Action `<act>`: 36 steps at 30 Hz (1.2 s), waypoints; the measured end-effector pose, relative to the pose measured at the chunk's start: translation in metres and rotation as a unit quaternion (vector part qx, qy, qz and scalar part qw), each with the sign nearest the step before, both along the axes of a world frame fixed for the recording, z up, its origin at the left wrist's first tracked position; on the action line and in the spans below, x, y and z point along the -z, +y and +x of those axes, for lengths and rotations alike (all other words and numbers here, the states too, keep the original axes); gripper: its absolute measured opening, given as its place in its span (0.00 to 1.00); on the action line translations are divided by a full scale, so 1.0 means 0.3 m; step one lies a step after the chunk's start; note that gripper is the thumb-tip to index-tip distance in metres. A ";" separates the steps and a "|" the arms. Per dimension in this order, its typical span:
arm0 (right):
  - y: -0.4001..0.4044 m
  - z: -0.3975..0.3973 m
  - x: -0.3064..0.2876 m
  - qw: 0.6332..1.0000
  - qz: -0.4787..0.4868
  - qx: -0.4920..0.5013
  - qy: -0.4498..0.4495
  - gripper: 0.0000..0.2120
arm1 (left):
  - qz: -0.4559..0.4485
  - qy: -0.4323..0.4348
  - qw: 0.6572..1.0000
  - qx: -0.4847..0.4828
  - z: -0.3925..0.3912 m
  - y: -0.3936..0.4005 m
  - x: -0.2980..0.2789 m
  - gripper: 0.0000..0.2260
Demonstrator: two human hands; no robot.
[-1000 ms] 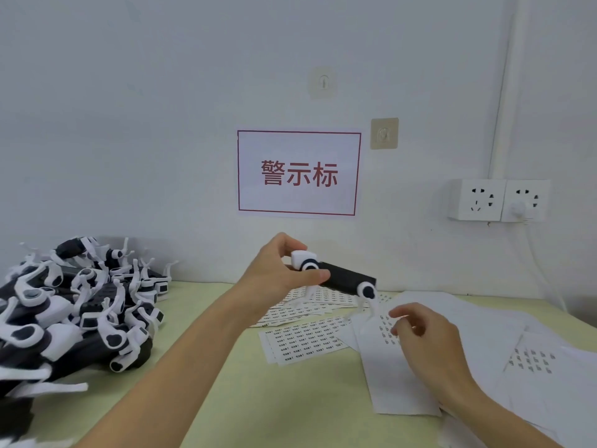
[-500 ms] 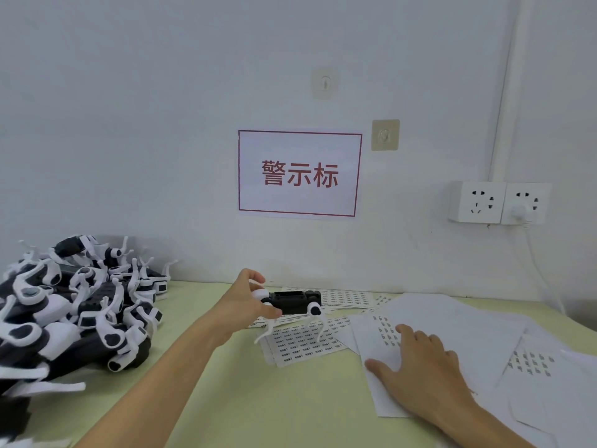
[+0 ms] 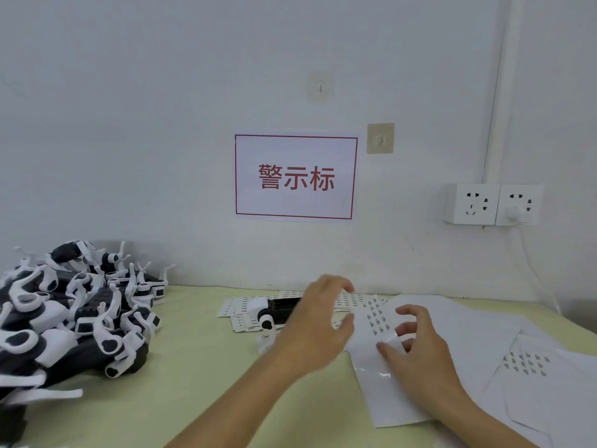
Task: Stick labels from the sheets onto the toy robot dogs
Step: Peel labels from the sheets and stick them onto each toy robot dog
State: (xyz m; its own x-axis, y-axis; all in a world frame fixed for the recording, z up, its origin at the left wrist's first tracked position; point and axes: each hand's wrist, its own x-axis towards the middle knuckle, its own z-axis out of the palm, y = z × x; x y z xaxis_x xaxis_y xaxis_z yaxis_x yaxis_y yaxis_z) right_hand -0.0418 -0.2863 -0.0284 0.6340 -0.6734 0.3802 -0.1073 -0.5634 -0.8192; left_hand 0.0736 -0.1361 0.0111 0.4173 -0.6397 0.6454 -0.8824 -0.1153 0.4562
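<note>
Since half a second ago the left hand (image 3: 318, 321) has let go of the toy robot dog (image 3: 273, 313) and now hovers in front of it, blurred, fingers spread and holding nothing. That dog lies on the label sheets (image 3: 245, 313) spread over the green table (image 3: 193, 367). Right of the dog, the right hand (image 3: 416, 347) has curled its fingers — the tips press on a white label sheet (image 3: 378, 321), and whether they pinch a label I cannot tell. Left of the dog, well apart, sits a pile of robot dogs (image 3: 71, 315). On the wall behind the dog hangs a red-bordered sign (image 3: 295, 177).
</note>
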 end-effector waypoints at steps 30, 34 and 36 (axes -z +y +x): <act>-0.003 -0.020 -0.007 0.964 0.178 -0.196 0.014 0.11 | 0.004 -0.086 0.996 -0.004 -0.062 -0.051 0.181 0.09; 0.014 -0.027 -0.015 0.958 0.157 -0.240 0.019 0.12 | -0.012 -0.052 0.998 -0.014 -0.050 -0.054 0.190 0.10; 0.015 -0.028 -0.015 0.957 0.158 -0.245 0.017 0.13 | -0.012 -0.040 0.999 -0.013 -0.044 -0.056 0.195 0.11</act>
